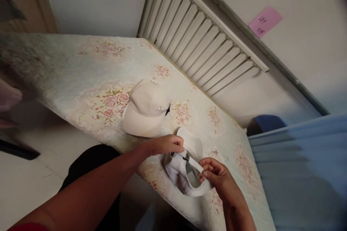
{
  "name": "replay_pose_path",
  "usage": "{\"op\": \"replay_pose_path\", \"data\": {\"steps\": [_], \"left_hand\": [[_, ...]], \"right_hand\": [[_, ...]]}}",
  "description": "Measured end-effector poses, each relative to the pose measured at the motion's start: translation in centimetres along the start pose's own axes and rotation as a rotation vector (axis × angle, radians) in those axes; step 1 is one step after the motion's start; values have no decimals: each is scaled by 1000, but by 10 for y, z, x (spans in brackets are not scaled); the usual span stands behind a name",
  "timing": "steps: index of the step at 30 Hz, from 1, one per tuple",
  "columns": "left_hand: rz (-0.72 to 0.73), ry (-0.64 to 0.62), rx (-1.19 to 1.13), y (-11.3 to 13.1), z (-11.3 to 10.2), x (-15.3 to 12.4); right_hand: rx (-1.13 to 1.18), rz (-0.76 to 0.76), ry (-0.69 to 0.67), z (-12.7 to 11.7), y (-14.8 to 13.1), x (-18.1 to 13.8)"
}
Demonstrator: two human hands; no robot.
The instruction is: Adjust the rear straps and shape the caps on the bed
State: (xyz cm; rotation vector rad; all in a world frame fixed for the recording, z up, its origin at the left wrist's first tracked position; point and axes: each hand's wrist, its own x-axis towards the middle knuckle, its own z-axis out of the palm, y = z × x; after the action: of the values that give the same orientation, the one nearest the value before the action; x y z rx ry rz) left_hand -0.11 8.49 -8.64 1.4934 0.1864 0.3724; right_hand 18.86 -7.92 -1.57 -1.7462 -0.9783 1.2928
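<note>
A white cap point(181, 173) lies upside down near the edge of a floral mattress point(81, 75), its inside facing up. My left hand point(166, 144) is closed in a pinch on the cap's back strap near its top. My right hand point(217, 174) is closed on the same strap lower down, at the cap's rim. A second cap, beige with a small logo on its side point(146, 110), rests right way up on the mattress just beyond my left hand, touching nothing I hold.
A white slatted radiator point(200, 39) runs along the wall behind the mattress. A pink note point(265, 21) is stuck on the wall above it. Blue fabric point(298, 166) hangs at the right. Pale floor point(32, 173) lies at the left, below the mattress edge.
</note>
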Motion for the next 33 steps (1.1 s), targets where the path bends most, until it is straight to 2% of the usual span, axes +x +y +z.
{"op": "replay_pose_path", "data": {"steps": [9, 14, 19, 22, 25, 29, 33], "left_hand": [[-5, 5, -37, -2, -2, 2], [18, 6, -68, -2, -2, 2], [-17, 43, -51, -8, 0, 5], [-27, 44, -60, -11, 2, 6], [-24, 38, -54, -9, 2, 5], [-19, 8, -36, 2, 1, 1], [-21, -22, -18, 9, 0, -2]], "right_hand": [[97, -51, 26, -8, 4, -3], [73, -51, 62, -9, 6, 0], [-132, -47, 110, 2, -7, -2], [-355, -140, 210, 22, -20, -1], [-525, -229, 220, 43, -29, 2], [-637, -321, 239, 60, -29, 8], [-660, -325, 263, 61, -26, 13]]}}
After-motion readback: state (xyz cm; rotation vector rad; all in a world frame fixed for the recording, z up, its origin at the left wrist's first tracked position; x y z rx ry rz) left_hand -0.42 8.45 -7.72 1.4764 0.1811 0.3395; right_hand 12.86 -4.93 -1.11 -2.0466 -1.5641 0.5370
